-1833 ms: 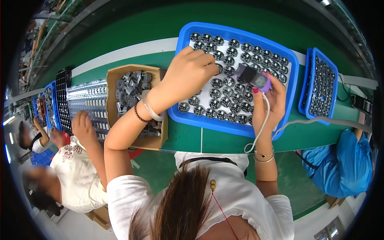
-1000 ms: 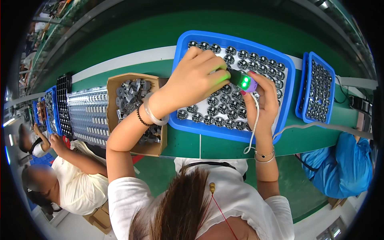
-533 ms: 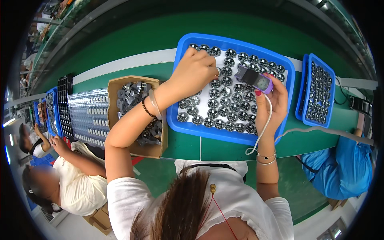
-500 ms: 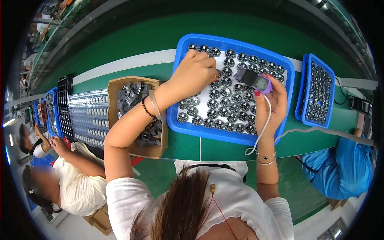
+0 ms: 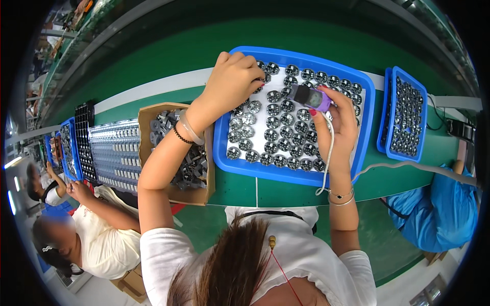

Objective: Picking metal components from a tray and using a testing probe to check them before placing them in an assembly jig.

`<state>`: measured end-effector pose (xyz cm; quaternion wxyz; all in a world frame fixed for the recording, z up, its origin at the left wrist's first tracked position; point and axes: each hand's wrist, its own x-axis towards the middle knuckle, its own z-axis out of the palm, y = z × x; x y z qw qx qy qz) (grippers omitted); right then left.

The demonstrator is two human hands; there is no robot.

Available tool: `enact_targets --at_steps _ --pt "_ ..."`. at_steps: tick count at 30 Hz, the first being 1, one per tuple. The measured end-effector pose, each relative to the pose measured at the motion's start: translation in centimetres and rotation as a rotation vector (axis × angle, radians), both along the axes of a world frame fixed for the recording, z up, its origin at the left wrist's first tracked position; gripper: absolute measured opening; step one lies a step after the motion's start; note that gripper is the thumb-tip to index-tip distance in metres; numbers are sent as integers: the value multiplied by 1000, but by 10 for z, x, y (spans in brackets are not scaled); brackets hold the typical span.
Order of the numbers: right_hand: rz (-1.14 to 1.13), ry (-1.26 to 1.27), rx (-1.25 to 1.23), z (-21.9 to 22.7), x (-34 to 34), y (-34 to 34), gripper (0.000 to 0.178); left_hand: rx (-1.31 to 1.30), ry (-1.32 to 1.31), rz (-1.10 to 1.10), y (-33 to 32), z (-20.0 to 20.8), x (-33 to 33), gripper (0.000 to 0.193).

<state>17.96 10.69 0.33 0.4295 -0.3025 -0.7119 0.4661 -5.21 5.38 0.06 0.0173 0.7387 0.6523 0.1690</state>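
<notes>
A blue tray [image 5: 371, 117] lies before me, lined with a white sheet and set with rows of small round black-and-silver parts [image 5: 272, 122]. My left hand [image 5: 232, 76] is over its far left corner, thumb and fingers pinched together among the parts. Whatever is between those fingertips is hidden. In my right hand [image 5: 339, 127] is a purple handheld device [image 5: 320, 101] with a black front end and a small window. It is held above the right half of the tray, its front pointing left. A pale cable [image 5: 331, 153] trails down from it.
Left of the tray stands a cardboard box [image 5: 210, 173] of grey and black pieces. Clear trays of parts [image 5: 115, 148] lie farther left, near a seated co-worker [image 5: 104, 224]. Stacked blue trays [image 5: 390, 148] sit at the right, with a blue bag [image 5: 434, 214] below.
My left hand has shifted left, toward the tray's far left corner. The purple device in my right hand has moved a little left over the parts.
</notes>
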Motion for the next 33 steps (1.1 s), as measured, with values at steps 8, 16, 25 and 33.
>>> enact_targets --at_steps 8,16,25,33 --pt "74 -112 62 -2 -1 3 36 153 -18 -82 -2 27 27 9" --pt "80 -21 27 -7 0 4 39 174 -71 -81 -4 36 38 11" --pt "-58 118 -53 -12 -1 7 38 78 93 -24 1 8 19 6" --pt "-43 119 -42 -13 -1 9 37 53 -16 -113 7 -1 13 9"
